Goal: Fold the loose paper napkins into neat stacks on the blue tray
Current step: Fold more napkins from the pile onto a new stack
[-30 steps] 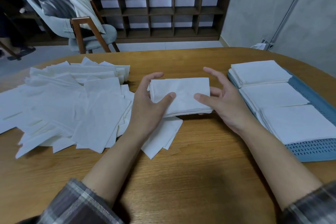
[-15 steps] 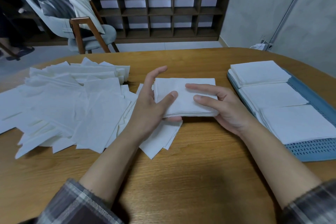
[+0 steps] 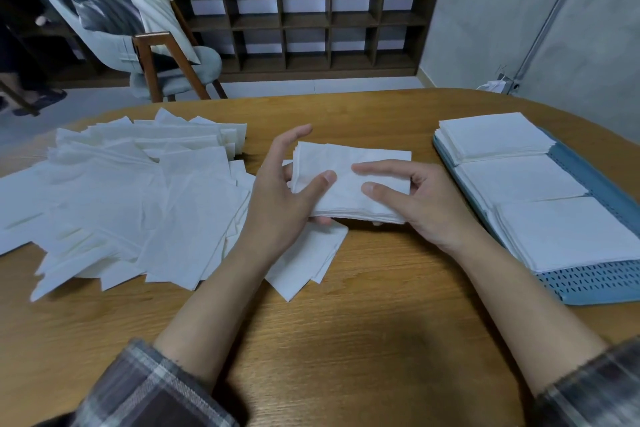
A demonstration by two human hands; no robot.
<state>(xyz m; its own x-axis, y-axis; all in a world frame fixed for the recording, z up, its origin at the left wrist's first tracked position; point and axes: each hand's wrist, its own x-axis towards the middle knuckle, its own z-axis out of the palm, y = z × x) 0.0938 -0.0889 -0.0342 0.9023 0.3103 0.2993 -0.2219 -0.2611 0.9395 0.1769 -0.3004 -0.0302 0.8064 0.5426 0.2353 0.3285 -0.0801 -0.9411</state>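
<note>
A folded bundle of white napkins (image 3: 349,163) is held a little above the wooden table (image 3: 346,340) between both hands. My left hand (image 3: 284,198) grips its left end, thumb on top and fingers behind. My right hand (image 3: 415,201) holds the right end, with thumb and forefinger lying across the top. A wide heap of loose napkins (image 3: 131,198) spreads over the table's left half. On the right, the blue tray (image 3: 595,284) carries three neat napkin stacks (image 3: 519,180) in a row.
A grey chair with wooden legs (image 3: 149,55) and a dark wooden shelf unit (image 3: 311,21) stand beyond the table's far edge. A concrete wall with a pipe (image 3: 554,10) is at the back right.
My right hand has closed onto the bundle's right end, fingers now across its top. The bundle shifted slightly to the right. My left hand kept its grip.
</note>
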